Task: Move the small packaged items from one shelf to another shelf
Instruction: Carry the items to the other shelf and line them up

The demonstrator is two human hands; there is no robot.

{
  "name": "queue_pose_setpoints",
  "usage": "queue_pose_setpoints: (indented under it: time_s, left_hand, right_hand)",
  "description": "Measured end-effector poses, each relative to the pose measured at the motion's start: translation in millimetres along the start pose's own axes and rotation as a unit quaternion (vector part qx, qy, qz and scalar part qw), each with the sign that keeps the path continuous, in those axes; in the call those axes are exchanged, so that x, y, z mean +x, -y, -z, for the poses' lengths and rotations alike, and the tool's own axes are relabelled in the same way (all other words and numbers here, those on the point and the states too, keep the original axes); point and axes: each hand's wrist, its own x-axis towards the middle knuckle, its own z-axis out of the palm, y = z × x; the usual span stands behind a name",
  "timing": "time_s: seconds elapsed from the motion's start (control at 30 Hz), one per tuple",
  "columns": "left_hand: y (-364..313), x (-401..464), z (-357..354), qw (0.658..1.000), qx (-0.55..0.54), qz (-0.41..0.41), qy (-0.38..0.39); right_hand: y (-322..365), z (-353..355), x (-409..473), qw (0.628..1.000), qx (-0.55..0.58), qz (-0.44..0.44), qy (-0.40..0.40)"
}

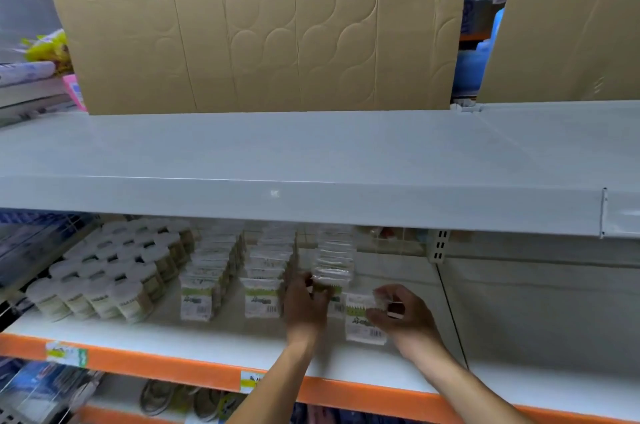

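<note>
Packets (pixel 334 264) are stood in a front-to-back row on the lower shelf (pixel 214 342), third row from the jars (pixel 104 288). Row's front end is gripped by left hand (pixel 306 300). One packet (pixel 363 323) is pinched upright by right hand (pixel 401 314), just right of the row. Bare shelf lies rightward; upper shelf (pixel 311 153) overhangs close above.

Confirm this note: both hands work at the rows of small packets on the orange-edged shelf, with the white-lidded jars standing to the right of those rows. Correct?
Not quite. In the head view the white-lidded jars stand to the left of the packet rows, not the right. The rest holds: the left hand and right hand both work at the packets on the orange-edged shelf.
</note>
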Motion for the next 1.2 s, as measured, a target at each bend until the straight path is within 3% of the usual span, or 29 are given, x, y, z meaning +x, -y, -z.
queue_pose_setpoints:
  time_s: [0.3, 0.47, 1.2]
  left_hand:
    - [8.4, -28.5, 16.9, 0.998, -0.011, -0.069, 0.005]
    - [19.4, -36.6, 28.3, 0.999, 0.004, -0.039, 0.020]
    - [22.4, -48.7, 47.2, 0.981, 0.143, -0.106, 0.078]
  right_hand:
    - [8.9, -19.3, 11.6, 0.999, -0.014, 0.047, 0.004]
    - [17.2, -39.4, 18.7, 0.998, -0.034, 0.060, -0.008]
    - [21.5, -71.2, 32.0, 0.985, -0.136, 0.097, -0.041]
